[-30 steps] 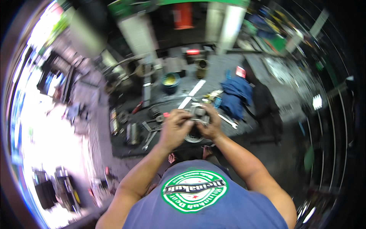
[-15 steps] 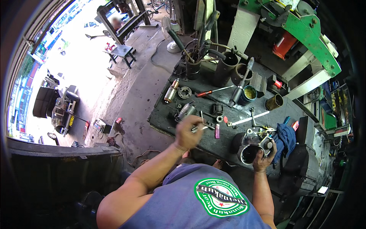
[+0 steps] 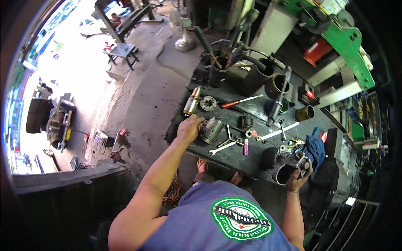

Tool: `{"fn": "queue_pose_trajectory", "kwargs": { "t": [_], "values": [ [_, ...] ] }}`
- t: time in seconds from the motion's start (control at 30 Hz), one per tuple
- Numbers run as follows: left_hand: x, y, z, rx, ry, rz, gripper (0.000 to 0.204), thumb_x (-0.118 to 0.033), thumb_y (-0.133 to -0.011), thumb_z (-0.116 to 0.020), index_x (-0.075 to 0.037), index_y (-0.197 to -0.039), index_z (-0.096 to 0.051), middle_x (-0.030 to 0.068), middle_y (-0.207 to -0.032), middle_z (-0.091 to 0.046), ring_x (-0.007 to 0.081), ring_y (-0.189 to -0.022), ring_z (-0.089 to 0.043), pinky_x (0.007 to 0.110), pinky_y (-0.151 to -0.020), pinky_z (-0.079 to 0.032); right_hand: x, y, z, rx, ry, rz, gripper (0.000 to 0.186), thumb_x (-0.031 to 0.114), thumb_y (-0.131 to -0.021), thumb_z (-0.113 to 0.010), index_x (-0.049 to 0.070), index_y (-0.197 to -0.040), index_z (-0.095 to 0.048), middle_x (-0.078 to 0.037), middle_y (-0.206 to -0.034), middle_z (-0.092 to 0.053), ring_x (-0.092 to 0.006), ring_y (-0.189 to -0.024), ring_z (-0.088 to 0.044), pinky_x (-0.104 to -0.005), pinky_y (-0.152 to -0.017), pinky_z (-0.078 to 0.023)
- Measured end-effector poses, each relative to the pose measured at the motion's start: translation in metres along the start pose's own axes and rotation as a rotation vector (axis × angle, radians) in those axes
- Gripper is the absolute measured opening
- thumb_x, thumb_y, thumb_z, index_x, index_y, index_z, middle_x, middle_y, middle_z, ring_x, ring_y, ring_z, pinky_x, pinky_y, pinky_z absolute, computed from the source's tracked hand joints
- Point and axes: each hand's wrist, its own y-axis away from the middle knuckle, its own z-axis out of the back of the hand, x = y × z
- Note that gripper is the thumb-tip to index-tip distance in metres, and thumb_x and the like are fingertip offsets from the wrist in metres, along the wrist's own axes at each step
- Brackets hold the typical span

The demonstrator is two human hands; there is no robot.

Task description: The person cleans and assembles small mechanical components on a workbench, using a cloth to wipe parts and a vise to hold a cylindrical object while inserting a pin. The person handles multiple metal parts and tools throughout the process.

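Note:
My left hand (image 3: 190,129) is at the workbench's left front edge. Its fingers curl down beside a grey metal motor housing (image 3: 212,130), over small parts that they hide. On the right, my right hand (image 3: 298,180) grips the side of a cast metal housing (image 3: 281,172) whose round opening faces me. Beyond my left hand lie a copper-and-steel armature (image 3: 192,101) and a round end plate (image 3: 208,103). Between the hands are a wrench (image 3: 222,148), a three-armed wrench (image 3: 229,134), a pink lighter (image 3: 246,147) and a dark cylindrical part (image 3: 246,121).
A red-handled screwdriver (image 3: 231,103) lies farther back. Tall metal cylinders (image 3: 256,79) and a can of long tools (image 3: 218,76) stand at the bench's far side. A blue cloth (image 3: 315,150) lies beyond my right hand. A green-and-white metal frame (image 3: 343,54) rises at the right.
My left hand has moved left and away from me, from above the loose wrenches to the motor housing's left side. My right hand keeps hold of the cast housing. The view has shifted slightly.

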Motion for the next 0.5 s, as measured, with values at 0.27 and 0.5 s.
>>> {"fn": "queue_pose_trajectory", "kwargs": {
  "t": [0.27, 0.5],
  "values": [
    [0.01, -0.008, -0.018, -0.168, -0.136, -0.167, 0.014, -0.003, -0.103, -0.064, -0.004, -0.115, -0.072, 0.0189, -0.111, -0.071, 0.0388, -0.111, -0.07, 0.047, -0.098, -0.054, 0.03, -0.012, -0.008, 0.052, -0.051, -0.037, 0.074, 0.054, -0.101, -0.081, 0.004, -0.151, -0.06, -0.017, -0.139, -0.068, -0.0319, -0.127, -0.068, -0.0447, -0.111, -0.054],
    [-0.033, 0.047, 0.046, -0.476, 0.31, 0.102, 0.019, -0.004, -0.104, -0.079, 0.004, -0.12, -0.072, 0.011, -0.111, -0.075, 0.0209, -0.088, -0.073, 0.033, -0.081, -0.062, 0.042, -0.017, -0.009, 0.048, 0.081, 0.0, 0.082, 0.048, -0.096, -0.085, 0.006, -0.16, -0.055, -0.024, -0.143, -0.068, -0.0412, -0.129, -0.07, -0.0481, -0.114, -0.055]
  ]
}}
